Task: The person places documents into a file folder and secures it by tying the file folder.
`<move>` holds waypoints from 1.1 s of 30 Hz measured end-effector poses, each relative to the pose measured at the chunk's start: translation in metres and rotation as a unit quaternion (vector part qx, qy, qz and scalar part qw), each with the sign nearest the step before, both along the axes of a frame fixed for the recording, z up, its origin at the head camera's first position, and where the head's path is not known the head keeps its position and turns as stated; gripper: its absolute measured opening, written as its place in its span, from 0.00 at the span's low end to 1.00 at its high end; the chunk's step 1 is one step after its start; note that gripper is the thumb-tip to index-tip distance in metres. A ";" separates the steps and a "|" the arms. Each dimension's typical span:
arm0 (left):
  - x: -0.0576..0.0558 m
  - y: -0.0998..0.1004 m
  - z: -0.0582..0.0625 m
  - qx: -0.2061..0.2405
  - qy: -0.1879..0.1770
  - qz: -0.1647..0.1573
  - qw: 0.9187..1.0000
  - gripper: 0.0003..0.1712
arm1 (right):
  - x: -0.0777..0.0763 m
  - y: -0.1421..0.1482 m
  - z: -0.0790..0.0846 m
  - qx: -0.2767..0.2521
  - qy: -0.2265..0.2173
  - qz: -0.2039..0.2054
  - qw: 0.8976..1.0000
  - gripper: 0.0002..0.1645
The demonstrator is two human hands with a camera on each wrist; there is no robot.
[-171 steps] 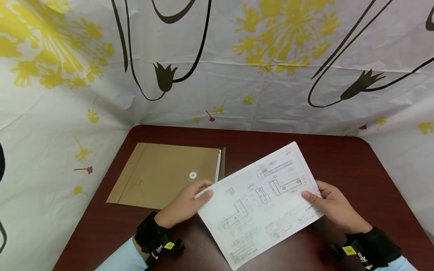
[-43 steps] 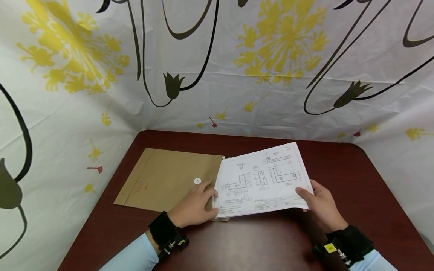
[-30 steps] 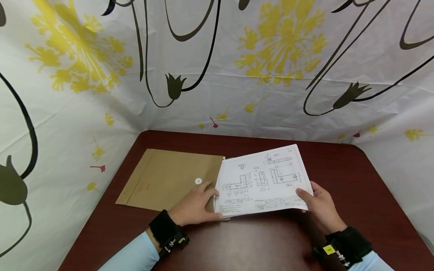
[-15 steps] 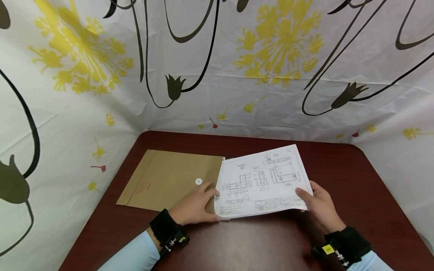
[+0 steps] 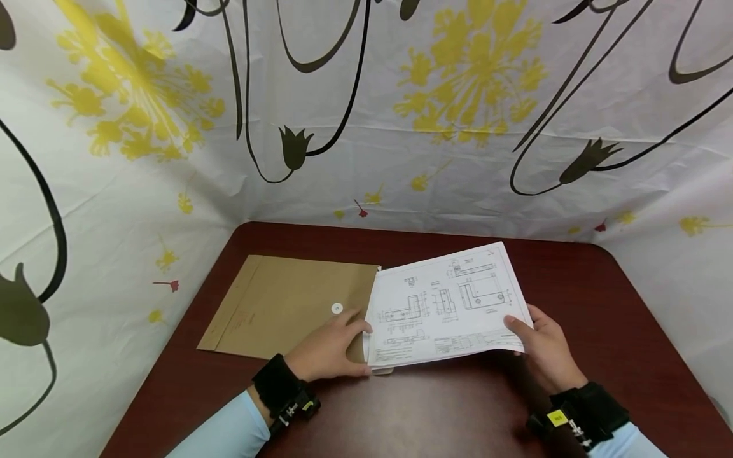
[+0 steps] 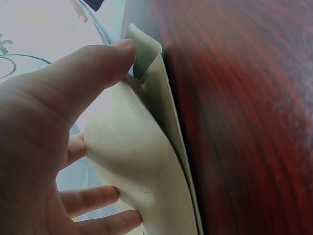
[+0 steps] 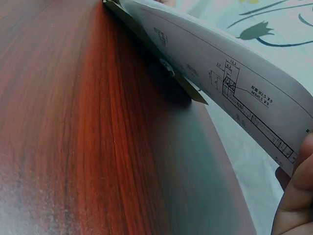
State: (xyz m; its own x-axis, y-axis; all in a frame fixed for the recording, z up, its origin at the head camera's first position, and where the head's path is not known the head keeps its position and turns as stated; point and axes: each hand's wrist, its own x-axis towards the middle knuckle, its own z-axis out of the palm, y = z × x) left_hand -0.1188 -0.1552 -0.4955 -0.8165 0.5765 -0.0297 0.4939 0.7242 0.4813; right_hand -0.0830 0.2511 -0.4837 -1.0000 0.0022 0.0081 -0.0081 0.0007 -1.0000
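A stack of white sheets with technical drawings (image 5: 443, 308) is held at its right edge by my right hand (image 5: 544, 350), thumb on top and fingers beneath. The left edge of the sheets lies at the mouth of a brown paper envelope (image 5: 298, 286), which lies flat on the table. My left hand (image 5: 326, 350) rests on the envelope by that mouth, its thumb at the near corner. In the left wrist view, the envelope's side (image 6: 142, 161) bulges, with spread fingers on it and the thumb by the flap (image 6: 145, 51). In the right wrist view, the sheets (image 7: 205, 63) bow above the table.
A dark red-brown table (image 5: 441, 413) lies under everything, with rounded far corners. A white curtain (image 5: 366, 95) with yellow and dark plant prints hangs behind and at both sides. A white round button (image 5: 336, 308) sits on the envelope. Each wrist wears a black strap with a camera.
Several seconds ago both hands held the sheets tilted; since then the sheets have come level with the envelope's mouth and my left hand has shifted onto the envelope. Lately the sheets moved slightly right.
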 end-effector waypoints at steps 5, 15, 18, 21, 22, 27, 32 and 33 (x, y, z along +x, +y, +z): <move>0.002 0.003 0.000 -0.004 0.007 0.005 1.000 0.37 | -0.002 0.002 0.000 0.004 0.004 -0.005 1.000 0.31; 0.004 0.005 0.000 -0.006 0.017 0.010 1.000 0.36 | 0.003 -0.007 -0.013 0.015 0.018 0.005 1.000 0.30; 0.004 0.006 0.001 -0.004 0.022 0.013 1.000 0.36 | 0.003 -0.013 -0.016 0.032 0.018 0.016 0.999 0.32; 0.004 0.007 0.000 -0.005 0.027 0.012 1.000 0.35 | 0.004 -0.020 -0.019 0.052 0.011 0.034 0.998 0.35; 0.004 0.007 0.000 -0.006 0.029 0.011 1.000 0.36 | 0.004 -0.022 -0.020 0.059 0.009 0.040 0.997 0.35; 0.005 0.008 -0.001 -0.007 0.031 0.007 0.999 0.36 | 0.005 -0.029 -0.023 0.070 0.016 0.037 0.997 0.33; 0.005 0.009 -0.001 -0.007 0.029 0.010 1.000 0.36 | 0.007 -0.036 -0.026 0.071 0.016 0.037 0.997 0.32; 0.005 0.009 -0.001 -0.007 0.029 0.011 0.999 0.36 | 0.007 -0.038 -0.027 0.073 0.014 0.041 0.996 0.33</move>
State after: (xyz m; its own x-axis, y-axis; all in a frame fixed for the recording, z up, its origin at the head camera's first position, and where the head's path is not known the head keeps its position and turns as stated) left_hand -0.1140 -0.1461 -0.4964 -0.8296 0.5583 0.0099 0.5046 0.7418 0.4417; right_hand -0.0761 0.2130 -0.5103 -0.9961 -0.0824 0.0304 -0.0421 0.1441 -0.9887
